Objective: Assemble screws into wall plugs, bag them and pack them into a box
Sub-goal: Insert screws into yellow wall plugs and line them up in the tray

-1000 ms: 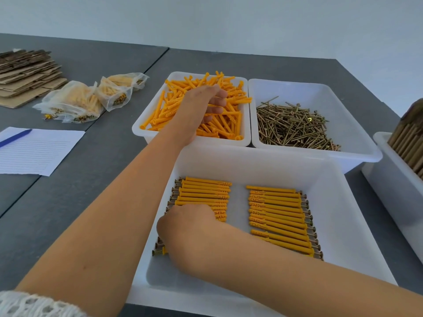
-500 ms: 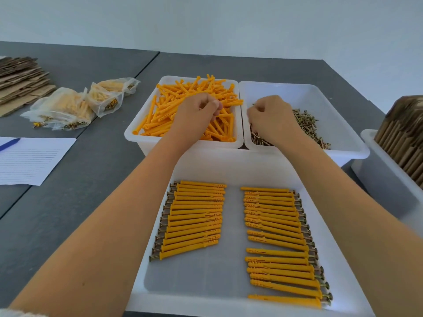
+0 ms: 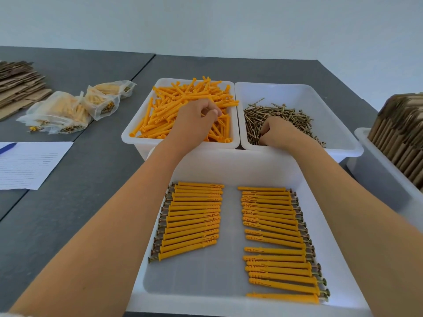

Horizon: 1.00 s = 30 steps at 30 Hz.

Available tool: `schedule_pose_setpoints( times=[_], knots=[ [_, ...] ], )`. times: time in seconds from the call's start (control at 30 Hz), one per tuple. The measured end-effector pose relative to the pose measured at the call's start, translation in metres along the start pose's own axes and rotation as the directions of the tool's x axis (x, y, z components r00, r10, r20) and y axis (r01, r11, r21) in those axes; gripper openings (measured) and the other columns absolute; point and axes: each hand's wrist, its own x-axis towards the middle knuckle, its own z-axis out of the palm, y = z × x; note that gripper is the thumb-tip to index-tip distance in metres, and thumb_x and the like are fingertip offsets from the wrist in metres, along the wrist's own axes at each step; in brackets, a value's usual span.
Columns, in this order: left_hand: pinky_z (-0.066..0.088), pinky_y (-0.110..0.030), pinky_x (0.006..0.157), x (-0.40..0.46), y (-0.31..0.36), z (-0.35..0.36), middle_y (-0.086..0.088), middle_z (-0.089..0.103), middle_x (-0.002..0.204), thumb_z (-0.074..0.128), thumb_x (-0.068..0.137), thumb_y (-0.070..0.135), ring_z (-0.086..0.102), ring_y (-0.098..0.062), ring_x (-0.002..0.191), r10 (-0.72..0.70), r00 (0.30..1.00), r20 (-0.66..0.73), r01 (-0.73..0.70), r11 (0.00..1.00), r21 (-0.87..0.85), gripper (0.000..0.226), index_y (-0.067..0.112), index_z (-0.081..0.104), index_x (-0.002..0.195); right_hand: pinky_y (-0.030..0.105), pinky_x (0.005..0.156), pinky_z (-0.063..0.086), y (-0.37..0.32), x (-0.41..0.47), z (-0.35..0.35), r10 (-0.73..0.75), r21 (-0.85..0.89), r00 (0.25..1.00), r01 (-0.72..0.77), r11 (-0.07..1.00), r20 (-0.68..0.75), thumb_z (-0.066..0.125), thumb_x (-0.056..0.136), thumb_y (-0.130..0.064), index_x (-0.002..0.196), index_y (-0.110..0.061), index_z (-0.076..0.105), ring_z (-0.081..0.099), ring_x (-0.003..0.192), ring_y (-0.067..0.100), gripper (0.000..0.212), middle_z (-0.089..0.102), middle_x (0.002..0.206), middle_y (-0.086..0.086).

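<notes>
Left hand: at 12 o'clock, over the plug bin; fingers curled down into the heap, apparently pinching a plug, though which one cannot be told.
Right hand: at 1 o'clock, knuckles up in the screw bin, fingers curled into the pile; whether a screw is held cannot be told.
Wall plugs: loose orange heap in a white bin, placed on the left hand's side so it can be reached directly.
Screws: brass-coloured tangle in a second white bin, touching the first, on the right hand's side. Judgement: the pairing lets each hand draw one part at once.
Assembled pieces: two columns in the near tray, at 6 o'clock. Left column heads point to 9 o'clock, right column heads to 3 o'clock; laid parallel, probably for easy counting and bagging.
Filled bags: clear bags of finished pieces at 10 o'clock on the desk, set well clear of the bins.
Flat cardboard: stack at far 10 o'clock, probably unfolded boxes for packing.
Lined sheet: at 9 o'clock, with a blue pen on it.
Side bin: at 3 o'clock, holding upright brown cardboard pieces.
Stage: assembly, fetching the next plug and screw; bagging of this batch not yet begun.
</notes>
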Motion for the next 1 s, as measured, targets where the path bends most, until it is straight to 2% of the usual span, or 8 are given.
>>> schedule_pose_setpoints(
  times=[0.17,0.27,0.37,0.57,0.63,0.73,0.9,1.0],
  knots=[
    [0.051,-0.02,0.077,0.001,-0.001,0.001,0.007,0.068,0.096,0.048,0.099,0.019,0.062,-0.006,0.089,-0.006,1.0,0.003,0.006,1.0,0.013,0.022,0.021,0.07,0.1,0.046,0.089,0.052,0.0,0.0,0.003,-0.048,0.037,0.994,0.052,0.998,-0.1,0.049,0.088,0.002,0.111,0.01,0.064,0.061,0.107,0.041,0.029,0.065,0.117,0.027],
    [0.044,-0.014,0.068,0.001,-0.001,0.001,0.009,0.066,0.094,0.048,0.099,0.02,0.059,-0.003,0.084,0.0,1.0,0.012,0.0,0.999,0.045,0.021,0.023,0.069,0.101,0.035,0.068,0.053,0.002,0.003,0.005,-0.058,0.079,0.978,0.075,0.994,-0.202,0.046,0.087,0.001,0.098,0.009,0.066,0.065,0.083,0.034,0.025,0.069,0.094,0.023],
    [0.041,-0.012,0.065,0.001,-0.002,0.003,0.009,0.064,0.096,0.048,0.099,0.02,0.057,-0.001,0.083,0.011,0.999,0.039,-0.015,0.995,0.103,0.021,0.024,0.068,0.102,0.026,0.054,0.042,0.002,0.006,0.004,-0.048,0.144,0.951,0.095,0.985,-0.305,0.044,0.088,-0.002,0.083,-0.001,0.061,0.052,0.061,0.018,0.017,0.06,0.074,0.009],
    [0.048,-0.025,0.073,0.001,-0.004,0.008,0.006,0.066,0.096,0.049,0.097,0.02,0.058,-0.009,0.083,0.015,0.982,0.187,-0.07,0.955,0.288,0.022,0.028,0.069,0.1,0.022,0.052,0.04,-0.001,0.005,0.001,0.056,0.431,0.946,0.092,0.897,-0.319,0.046,0.093,-0.006,0.093,-0.006,0.062,0.049,0.058,0.014,0.017,0.063,0.08,0.01],
    [0.044,-0.021,0.067,0.001,-0.004,0.008,0.006,0.066,0.096,0.049,0.096,0.019,0.056,-0.007,0.079,0.012,0.975,0.224,-0.079,0.952,0.297,0.023,0.029,0.07,0.096,0.021,0.046,0.037,-0.002,0.004,-0.002,0.136,0.586,0.952,0.052,0.809,-0.273,0.046,0.093,-0.006,0.091,-0.011,0.058,0.045,0.052,0.012,0.013,0.061,0.073,0.006],
    [0.039,-0.015,0.067,0.001,-0.002,0.007,0.007,0.068,0.098,0.049,0.095,0.018,0.058,-0.007,0.084,0.004,0.967,0.256,-0.077,0.958,0.276,0.027,0.031,0.072,0.093,0.021,0.042,0.036,-0.003,0.002,-0.01,0.227,0.817,0.966,-0.029,0.576,-0.125,0.046,0.094,-0.005,0.088,-0.014,0.055,0.041,0.043,0.01,0.014,0.056,0.065,0.001],
    [0.041,-0.024,0.068,0.001,0.002,0.003,0.011,0.064,0.095,0.047,0.093,0.014,0.054,-0.007,0.082,-0.048,0.921,0.387,-0.059,0.964,0.259,0.032,0.035,0.071,0.093,0.021,0.045,0.037,-0.004,-0.001,-0.016,0.153,0.99,0.984,-0.107,0.092,0.092,0.051,0.099,-0.01,0.085,-0.012,0.054,0.043,0.046,0.009,0.015,0.056,0.065,0.0],
    [0.048,-0.028,0.079,0.0,0.003,0.002,0.009,0.066,0.101,0.051,0.091,0.013,0.057,-0.009,0.091,-0.039,0.917,0.398,-0.068,0.966,0.251,0.028,0.03,0.073,0.097,0.022,0.048,0.04,-0.006,-0.002,-0.017,0.098,0.993,0.988,-0.118,0.007,0.117,0.053,0.099,-0.013,0.09,-0.01,0.056,0.047,0.052,0.01,0.011,0.059,0.069,0.0]
  ],
)
